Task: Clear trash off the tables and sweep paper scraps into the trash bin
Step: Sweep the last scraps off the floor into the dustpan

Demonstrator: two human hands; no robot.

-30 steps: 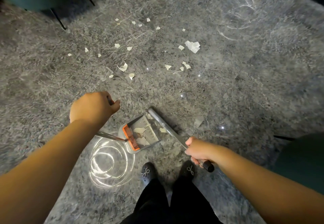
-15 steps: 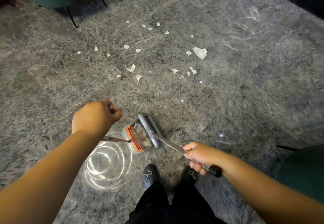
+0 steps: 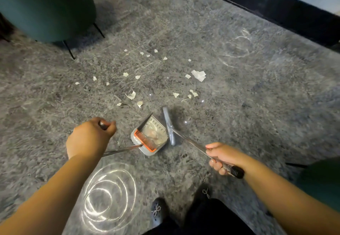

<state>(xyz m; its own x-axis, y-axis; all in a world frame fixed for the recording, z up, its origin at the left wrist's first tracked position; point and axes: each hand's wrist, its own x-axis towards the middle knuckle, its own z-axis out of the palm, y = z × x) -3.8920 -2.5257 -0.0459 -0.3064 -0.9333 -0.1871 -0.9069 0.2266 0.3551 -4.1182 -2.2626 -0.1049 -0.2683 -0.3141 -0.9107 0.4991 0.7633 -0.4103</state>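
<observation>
**Dustpan and broom down on grey floor, scraps ahead**

Left hand (image 3: 90,139) grips the dustpan (image 3: 150,137) handle; right hand (image 3: 221,156) is clenched round the broom (image 3: 169,126) handle. Broom head sits just beside the pan's right edge. Pan holds a few pale scraps. Paper scraps (image 3: 198,75) lie scattered on open floor (image 3: 248,105) beyond it. Green chair (image 3: 46,8) far left, dark baseboard (image 3: 276,8) far right.

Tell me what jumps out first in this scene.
White paper scraps lie scattered over the grey floor ahead. Nearer, the left hand grips the handle of a dustpan with an orange comb, and the right hand grips a broom whose head sits right beside the pan.
</observation>
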